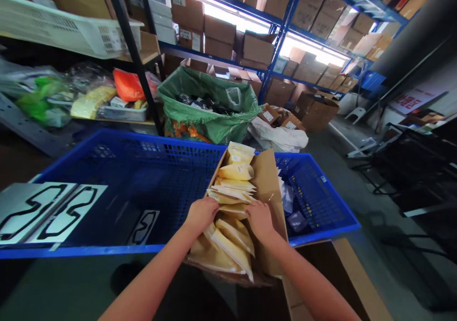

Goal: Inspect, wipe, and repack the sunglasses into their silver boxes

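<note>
An open cardboard box (270, 188) rests across the rim of a blue plastic crate (171, 169). Yellow padded envelopes (233, 171) stand packed in a row inside it, several with small labels or writing. My left hand (203, 212) reaches into the box from the left, its fingers closed on the edge of an envelope (232, 210) near the middle. From the right, my right hand (260, 218) pinches the other end of what looks like the same envelope. Larger envelopes (221, 249) lean towards me at the near end. My fingertips are partly hidden among the envelopes.
White panels with black outlines (71, 211) lie at the crate's left. Plastic-wrapped items (287, 195) sit in its right end. Behind stand a green woven sack (210, 116), a white bag (278, 135) and blue shelving (282, 40) with cartons. Another open carton (342, 273) is below right.
</note>
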`<state>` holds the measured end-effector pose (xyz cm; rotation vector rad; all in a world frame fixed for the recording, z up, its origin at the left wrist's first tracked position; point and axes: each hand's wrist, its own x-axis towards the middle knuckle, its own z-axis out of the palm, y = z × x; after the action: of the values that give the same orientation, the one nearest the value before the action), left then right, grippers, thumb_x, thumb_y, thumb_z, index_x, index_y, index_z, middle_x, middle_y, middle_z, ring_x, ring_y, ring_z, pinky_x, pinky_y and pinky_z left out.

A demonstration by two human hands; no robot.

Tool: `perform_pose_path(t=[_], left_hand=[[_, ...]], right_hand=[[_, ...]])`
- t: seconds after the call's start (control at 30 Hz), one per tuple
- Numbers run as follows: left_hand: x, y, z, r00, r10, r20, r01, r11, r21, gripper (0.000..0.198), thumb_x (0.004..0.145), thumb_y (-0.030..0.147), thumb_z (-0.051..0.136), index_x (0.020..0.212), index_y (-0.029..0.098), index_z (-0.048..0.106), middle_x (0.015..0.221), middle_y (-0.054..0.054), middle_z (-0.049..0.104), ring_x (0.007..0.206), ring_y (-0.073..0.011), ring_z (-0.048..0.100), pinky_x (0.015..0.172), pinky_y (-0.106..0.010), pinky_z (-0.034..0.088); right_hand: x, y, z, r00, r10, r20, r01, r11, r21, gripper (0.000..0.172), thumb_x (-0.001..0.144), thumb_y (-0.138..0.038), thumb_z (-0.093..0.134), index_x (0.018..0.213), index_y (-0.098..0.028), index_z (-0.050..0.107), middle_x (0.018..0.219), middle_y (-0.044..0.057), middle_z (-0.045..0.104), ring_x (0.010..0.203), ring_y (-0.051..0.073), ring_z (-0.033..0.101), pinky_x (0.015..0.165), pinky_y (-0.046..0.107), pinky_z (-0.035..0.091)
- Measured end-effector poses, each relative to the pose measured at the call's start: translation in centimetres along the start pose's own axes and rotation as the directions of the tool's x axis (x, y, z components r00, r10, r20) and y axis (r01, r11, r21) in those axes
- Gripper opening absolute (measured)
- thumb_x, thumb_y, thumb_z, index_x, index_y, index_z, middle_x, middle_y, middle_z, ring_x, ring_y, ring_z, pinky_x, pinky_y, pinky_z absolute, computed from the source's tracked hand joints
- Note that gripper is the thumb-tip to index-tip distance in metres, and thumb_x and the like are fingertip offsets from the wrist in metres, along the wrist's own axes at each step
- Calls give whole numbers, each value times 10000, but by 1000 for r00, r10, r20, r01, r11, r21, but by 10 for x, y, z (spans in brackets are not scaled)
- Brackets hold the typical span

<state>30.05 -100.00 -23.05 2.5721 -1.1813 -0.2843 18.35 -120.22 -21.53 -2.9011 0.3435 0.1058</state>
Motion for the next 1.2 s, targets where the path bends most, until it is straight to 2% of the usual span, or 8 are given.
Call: perform_pose_path(t=[0.13,0.3,0.43,0.57,0.7,0.83,1.03,1.2], left_hand=[[1,-16,-6,999,13,-48,-16,998,-62,99,938,240,643,943,150,683,1028,-54,695,1040,-205,643,943,-423,527],[5,-41,-18,967,-152,-202,137,987,-88,239,964,189,584,1197,148,619,1241,-101,626,1141,-235,605,994,-458,507],[10,-49,-16,978,-138,-156,124,988,-93,110,960,204,603,1029,139,659,1085,-57,673,992,-189,653,898,-397,552],[9,-50,-10,982,-136,-128,130,990,-53,110,967,196,577,924,136,658,997,-45,682,924,-174,653,859,-370,543],[7,-50,-4,982,-134,-134,135,991,2,208,974,193,484,896,169,676,992,-59,693,887,-180,658,774,-291,503],[4,-50,1,981,-112,-160,118,993,25,290,974,252,420,932,206,703,1027,-57,709,894,-202,665,736,-281,482],[2,-53,4,973,-126,-191,131,991,13,328,968,280,401,908,190,711,1049,-81,713,900,-241,676,722,-320,500],[6,-52,-3,985,-63,-160,62,998,-13,269,935,236,453,937,208,720,1035,-62,719,923,-223,679,769,-308,534]], right_hand=[[12,-12,-8,998,-56,6,56,998,22,138,931,-245,656,836,-175,726,907,46,715,936,199,639,865,326,441],[53,-64,-6,981,-189,-42,191,981,38,218,1009,-217,525,1072,-200,733,1024,60,734,952,175,664,845,268,464],[80,-100,7,967,-252,-34,251,968,-22,200,1013,-298,557,1034,-166,706,1011,53,711,950,194,667,849,354,526],[88,-112,21,960,-279,2,278,957,-86,126,984,-245,610,1010,-143,679,1041,51,691,976,196,663,850,382,560],[82,-108,25,946,-321,33,323,939,-118,121,985,-209,599,1059,-139,664,1126,62,666,1054,214,642,854,385,565],[67,-86,16,953,-292,80,302,940,-158,130,980,-221,609,1068,-141,661,1152,69,654,1072,224,632,871,401,559],[47,-39,6,971,-162,178,196,961,-196,154,967,-264,642,1041,-131,669,1099,75,676,1023,213,655,874,402,567],[42,-19,-1,988,-64,144,80,990,-112,207,974,-325,640,1022,-128,677,1029,64,702,921,187,683,836,378,573]])
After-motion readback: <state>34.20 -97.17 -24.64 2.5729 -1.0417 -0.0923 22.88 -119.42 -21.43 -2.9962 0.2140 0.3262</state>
